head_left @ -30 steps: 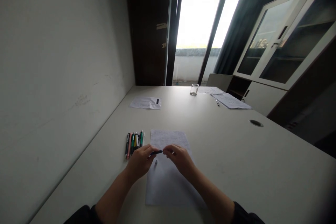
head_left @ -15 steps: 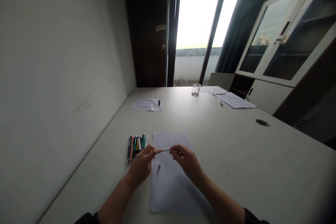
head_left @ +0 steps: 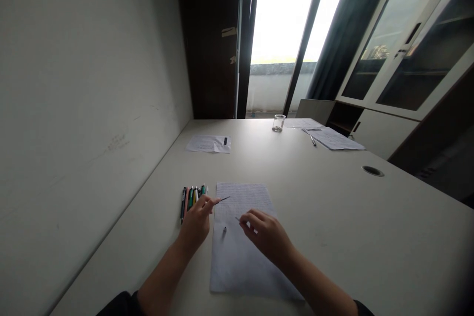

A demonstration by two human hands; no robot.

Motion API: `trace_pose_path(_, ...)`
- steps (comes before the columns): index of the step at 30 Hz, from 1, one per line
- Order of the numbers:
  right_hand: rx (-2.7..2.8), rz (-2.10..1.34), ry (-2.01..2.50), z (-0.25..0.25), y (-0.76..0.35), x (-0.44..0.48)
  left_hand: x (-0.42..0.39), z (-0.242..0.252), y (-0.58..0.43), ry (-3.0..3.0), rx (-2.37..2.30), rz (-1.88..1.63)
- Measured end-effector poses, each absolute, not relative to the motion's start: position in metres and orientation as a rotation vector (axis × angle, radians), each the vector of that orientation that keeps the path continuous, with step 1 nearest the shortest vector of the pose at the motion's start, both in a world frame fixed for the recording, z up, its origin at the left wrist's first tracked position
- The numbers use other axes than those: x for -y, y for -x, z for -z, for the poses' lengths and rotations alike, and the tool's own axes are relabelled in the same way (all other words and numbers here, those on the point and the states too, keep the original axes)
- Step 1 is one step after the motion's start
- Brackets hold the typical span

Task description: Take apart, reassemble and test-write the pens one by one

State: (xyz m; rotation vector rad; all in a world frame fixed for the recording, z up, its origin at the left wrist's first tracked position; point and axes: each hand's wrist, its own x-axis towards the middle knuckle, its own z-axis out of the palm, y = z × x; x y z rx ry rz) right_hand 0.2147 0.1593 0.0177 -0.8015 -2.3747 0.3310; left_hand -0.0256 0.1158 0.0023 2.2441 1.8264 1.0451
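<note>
Over the lined sheet of paper (head_left: 240,266), my left hand (head_left: 198,217) pinches a thin dark pen refill (head_left: 224,199) that points up and to the right. My right hand (head_left: 264,229), fingers curled together, grips a small thin light piece (head_left: 237,218); only its tip shows, so I cannot tell its kind. A gap separates the two hands. A small dark pen part (head_left: 224,230), like a pen's tip cone, lies on the paper between them. Just behind my left hand, several pens (head_left: 186,200) lie side by side, partly covered by it.
A glass jar (head_left: 278,123) stands at the table's far end. Papers (head_left: 338,138) and a pen (head_left: 313,141) lie at the far right, near a round cable hole (head_left: 373,171). Another sheet (head_left: 207,143) lies far left. A wall (head_left: 92,108) borders the table's left side.
The hands have moved apart, the left one up and left with the refill, the right one slightly down. The thin rod that spanned both hands is now separated into two pieces.
</note>
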Motion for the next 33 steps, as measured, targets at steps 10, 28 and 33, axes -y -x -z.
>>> trace_pose_path(10, 2.734, 0.111, 0.637, -0.015, -0.205, -0.15, -0.117, 0.001, 0.024, -2.256, -1.83, -1.028)
trace_pose_path(28, 2.779, 0.169, 0.571, -0.017, -0.198, -0.145, -0.115, -0.004, 0.023, -2.241, -1.772, -1.031)
trace_pose_path(33, 2.738, 0.035, 0.618, -0.017, -0.202, -0.148, -0.115, -0.004, 0.023, -2.259, -1.794, -1.015)
